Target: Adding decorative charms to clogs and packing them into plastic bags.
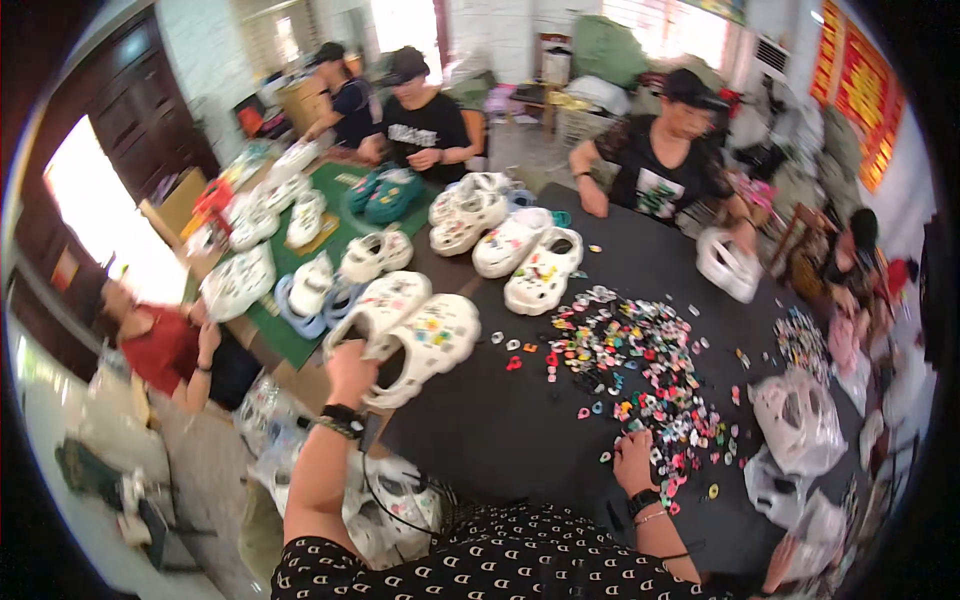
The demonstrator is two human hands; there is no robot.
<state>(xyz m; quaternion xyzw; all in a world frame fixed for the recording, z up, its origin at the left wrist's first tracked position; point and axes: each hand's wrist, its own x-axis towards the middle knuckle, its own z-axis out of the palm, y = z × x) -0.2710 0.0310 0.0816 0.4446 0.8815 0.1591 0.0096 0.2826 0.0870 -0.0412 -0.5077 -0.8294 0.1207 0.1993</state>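
Black and bare at its near side, the bench [465, 440] carries a loose spread of charms [640, 350], seemingly light, slippery and best pinched singly by the rim; the right hand [632, 465] rests at their edge, though I cannot tell whether its fingers grip one. At the bench's left corner, the left hand [352, 372] has its fingers clamped on the heel end of white clogs [430, 330], probably light, springy foam, safest held there. Beyond, another white pair [543, 268] crowds the way; farther, a co-worker [670, 150] handles a white clog [728, 268].
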